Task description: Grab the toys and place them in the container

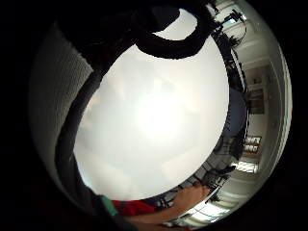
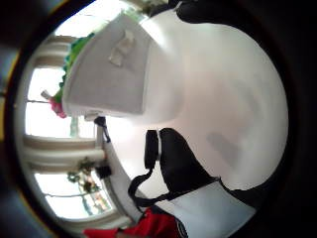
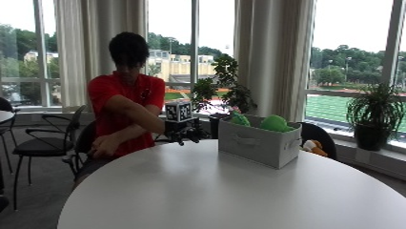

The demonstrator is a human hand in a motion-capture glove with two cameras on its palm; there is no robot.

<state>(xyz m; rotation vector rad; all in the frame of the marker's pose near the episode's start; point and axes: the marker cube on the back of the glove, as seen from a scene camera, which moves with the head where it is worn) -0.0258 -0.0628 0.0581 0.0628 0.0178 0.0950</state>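
Clock reference: directions are read on the table in the outside view, with 12 o'clock at the window edge.
Right hand: your gloved right hand hovers at the table's 11 o'clock edge. Whether it is released, clenched or grasping something cannot be told, and no toy shows in either palm view.
Left hand: your bare left hand is low by your lap, off the table at 9 o'clock. Its state cannot be told.
Box: the grey fabric box stands at 1 o'clock, near the rim.
Toys stowed: green toys rise above the top edge of the box.
Toy outstanding: an orange and white toy lies beyond the table, at 3 o'clock from the box. What it rests on is hidden.
Risk, reach: that toy is well apart from your right hand, with the box between them. Reaching across would likely brush the box.
Risk, displacement: the box is light fabric near the rim. A push toward 2 o'clock could send it off the table.
Risk, overfill: the load is already heaped. Another toy dropped on top may roll out.
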